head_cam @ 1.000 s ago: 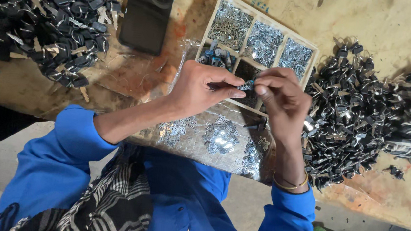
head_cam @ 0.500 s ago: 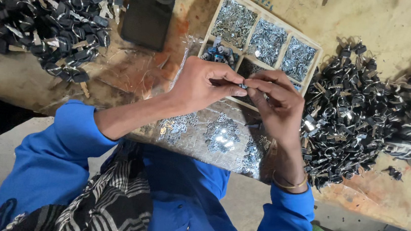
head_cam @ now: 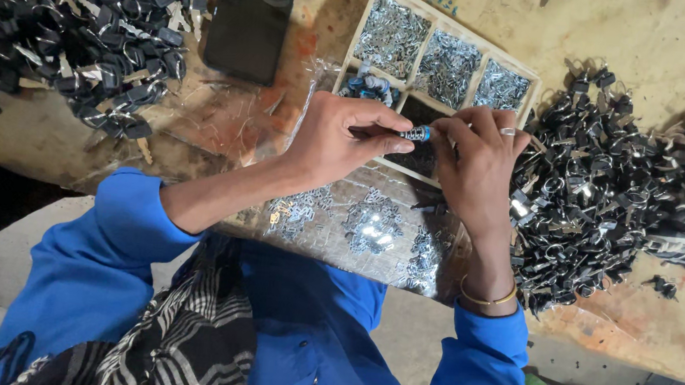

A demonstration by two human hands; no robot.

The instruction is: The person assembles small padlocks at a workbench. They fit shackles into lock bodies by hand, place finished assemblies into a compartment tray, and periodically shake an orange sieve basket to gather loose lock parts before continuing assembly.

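We see both hands meeting just in front of the wooden divided tray (head_cam: pixel 539 84), which we take as our landmark. The left hand (head_cam: pixel 339 138) has its thumb and forefinger pinched shut on a small blue-and-silver cylindrical part (head_cam: pixel 416 133), holding it roughly level. The right hand (head_cam: pixel 477 159) closes on the same part from the other end, its fingertips (head_cam: pixel 440 129) touching the tip, and it wears a ring. The part sits in the air between the two hands, directly over the tray's near edge. It is too small for us to tell whether it is one piece or two being joined.

The tray's three far compartments are filled with small shiny metal pieces. A near compartment to the left holds a few blue-and-silver parts (head_cam: pixel 368 86) that look like the one in hand.

On the near side of the tray, under the wrists, lies a clear plastic sheet (head_cam: pixel 356 227) with loose silvery bits scattered on it. To the right of the tray spreads a big heap of black keys (head_cam: pixel 607 191). Well to the left of the tray lies another pile of black keys (head_cam: pixel 76 29), and between that pile and the tray stands a dark rectangular box (head_cam: pixel 251 15). Everything rests on a worn, stained tabletop (head_cam: pixel 653 46).
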